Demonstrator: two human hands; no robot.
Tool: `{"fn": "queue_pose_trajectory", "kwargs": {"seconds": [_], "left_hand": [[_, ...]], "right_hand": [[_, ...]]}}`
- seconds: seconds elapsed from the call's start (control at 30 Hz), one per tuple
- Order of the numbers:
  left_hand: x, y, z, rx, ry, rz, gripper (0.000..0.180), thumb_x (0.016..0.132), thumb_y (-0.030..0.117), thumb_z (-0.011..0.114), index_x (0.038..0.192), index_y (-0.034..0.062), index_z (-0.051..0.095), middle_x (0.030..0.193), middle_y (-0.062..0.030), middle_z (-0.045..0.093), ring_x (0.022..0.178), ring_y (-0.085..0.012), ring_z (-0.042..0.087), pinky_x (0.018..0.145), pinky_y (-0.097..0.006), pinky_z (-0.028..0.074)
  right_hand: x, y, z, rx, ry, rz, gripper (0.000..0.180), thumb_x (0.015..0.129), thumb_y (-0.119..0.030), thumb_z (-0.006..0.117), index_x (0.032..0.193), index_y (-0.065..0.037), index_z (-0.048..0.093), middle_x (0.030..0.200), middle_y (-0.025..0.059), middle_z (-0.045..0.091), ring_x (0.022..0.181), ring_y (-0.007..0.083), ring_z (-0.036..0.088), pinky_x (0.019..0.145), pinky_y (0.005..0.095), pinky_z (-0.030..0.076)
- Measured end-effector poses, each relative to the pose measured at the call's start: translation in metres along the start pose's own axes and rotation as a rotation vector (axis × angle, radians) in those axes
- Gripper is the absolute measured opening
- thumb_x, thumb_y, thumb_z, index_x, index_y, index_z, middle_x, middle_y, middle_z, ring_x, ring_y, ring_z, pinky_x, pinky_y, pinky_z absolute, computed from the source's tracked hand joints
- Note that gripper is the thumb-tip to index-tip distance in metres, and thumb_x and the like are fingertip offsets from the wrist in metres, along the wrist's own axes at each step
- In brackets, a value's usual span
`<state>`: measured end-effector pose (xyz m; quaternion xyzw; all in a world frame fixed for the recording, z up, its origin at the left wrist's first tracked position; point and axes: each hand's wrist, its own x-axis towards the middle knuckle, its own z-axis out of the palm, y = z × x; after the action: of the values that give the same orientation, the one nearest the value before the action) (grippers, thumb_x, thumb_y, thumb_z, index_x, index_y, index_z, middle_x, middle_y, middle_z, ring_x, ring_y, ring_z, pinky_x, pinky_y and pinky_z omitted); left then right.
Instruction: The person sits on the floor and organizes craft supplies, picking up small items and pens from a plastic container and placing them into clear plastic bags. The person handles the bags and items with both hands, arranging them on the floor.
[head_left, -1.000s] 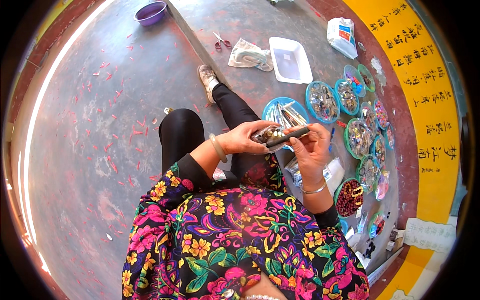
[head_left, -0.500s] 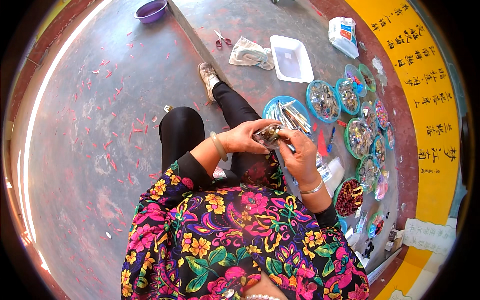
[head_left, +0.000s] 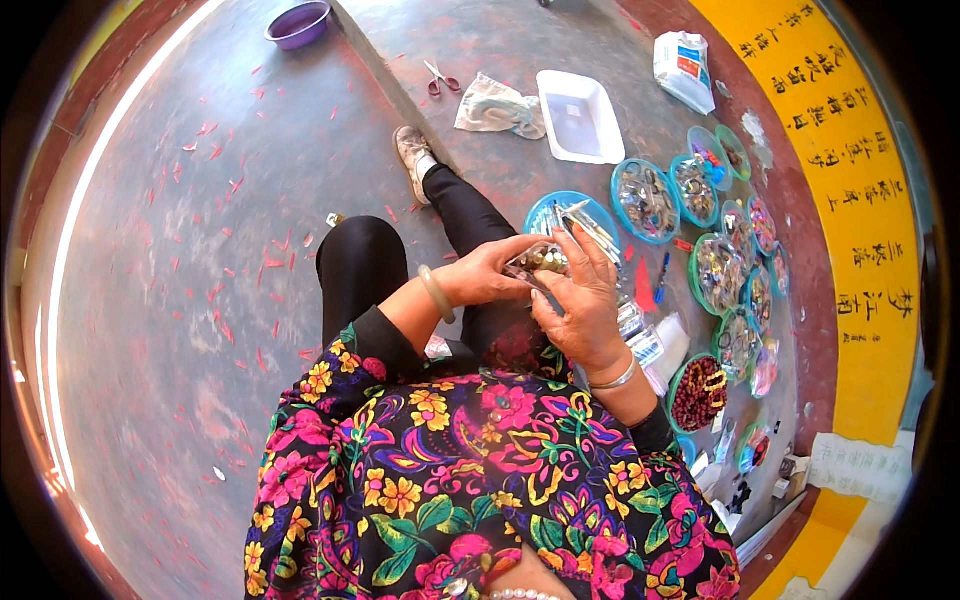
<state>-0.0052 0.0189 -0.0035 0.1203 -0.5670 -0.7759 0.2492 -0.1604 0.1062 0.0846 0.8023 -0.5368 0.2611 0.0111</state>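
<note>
Above my lap, my left hand is closed round a small clear plastic bag full of little shiny brownish and gold-toned pieces; what they are is too small to tell. My right hand comes in from the other side, thumb and forefinger pinched at the bag's near edge, its other fingers stretched up beside it. Just beyond the hands is a round blue basket holding several pens or similar slim sticks, partly covered by my right fingers.
Several round baskets of trinkets and one of dark red beads crowd the right side. Farther off lie a white tray, a cloth, scissors, a white package and a purple basin. Red scraps litter the floor.
My right hand has shifted from pinching the bag's right side to its near edge, and its fingers now extend upward. The left hand keeps its hold; more of the contents show.
</note>
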Motion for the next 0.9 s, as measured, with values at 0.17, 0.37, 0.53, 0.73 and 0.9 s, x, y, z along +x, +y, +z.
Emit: {"fn": "queue_pose_trajectory", "kwargs": {"seconds": [0.17,0.37,0.53,0.73,0.9], "left_hand": [[0.0,-0.006,0.001,0.024,0.088,0.045,0.059,0.082,0.005,0.066,0.134,0.0014,0.04,0.115,-0.0044,0.055,0.1,-0.0095,0.051,0.085,-0.025,0.044],[-0.002,0.011,0.002,-0.029,0.075,-0.08,0.051,0.083,0.007,0.064,0.131,0.0015,0.044,0.117,-0.0036,0.057,0.105,-0.0093,0.051,0.09,-0.025,0.042],[-0.001,0.011,0.003,0.032,0.038,-0.017,0.048,0.084,0.007,0.064,0.129,0.0016,0.047,0.116,-0.0035,0.058,0.104,-0.0091,0.052,0.089,-0.024,0.042],[-0.001,0.019,0.006,-0.032,0.043,-0.122,0.048,0.084,0.007,0.064,0.129,0.0017,0.047,0.117,-0.0042,0.058,0.106,-0.0104,0.052,0.089,-0.024,0.042],[0.0,0.013,0.003,-0.039,0.063,-0.106,0.048,0.084,0.007,0.064,0.129,0.0016,0.047,0.116,-0.0039,0.058,0.104,-0.0091,0.052,0.085,-0.023,0.043]], "right_hand": [[-0.003,0.002,0.006,0.006,-0.023,-0.001,0.026,0.071,-0.016,0.067,0.095,-0.005,0.066,0.128,0.0133,0.051,0.126,0.0317,0.039,0.099,0.0458,0.03],[-0.011,0.045,-0.008,0.104,0.276,0.166,0.028,0.078,-0.007,0.061,0.105,-0.005,0.063,0.122,0.012,0.054,0.115,0.0305,0.049,0.096,0.0396,0.038],[-0.053,0.146,0.001,0.072,0.35,0.562,0.02,0.079,-0.008,0.059,0.098,-0.004,0.066,0.1,0.0117,0.064,0.095,0.027,0.06,0.086,0.0356,0.046],[-0.12,0.185,0.083,0.041,0.043,0.71,0.02,0.075,-0.02,0.06,0.088,-0.007,0.067,0.087,0.0145,0.064,0.083,0.0321,0.061,0.074,0.0387,0.048],[-0.119,0.19,0.124,-0.108,-0.138,0.796,0.025,0.073,-0.024,0.063,0.088,-0.004,0.067,0.087,0.0175,0.064,0.081,0.0347,0.062,0.074,0.0424,0.049]]}}
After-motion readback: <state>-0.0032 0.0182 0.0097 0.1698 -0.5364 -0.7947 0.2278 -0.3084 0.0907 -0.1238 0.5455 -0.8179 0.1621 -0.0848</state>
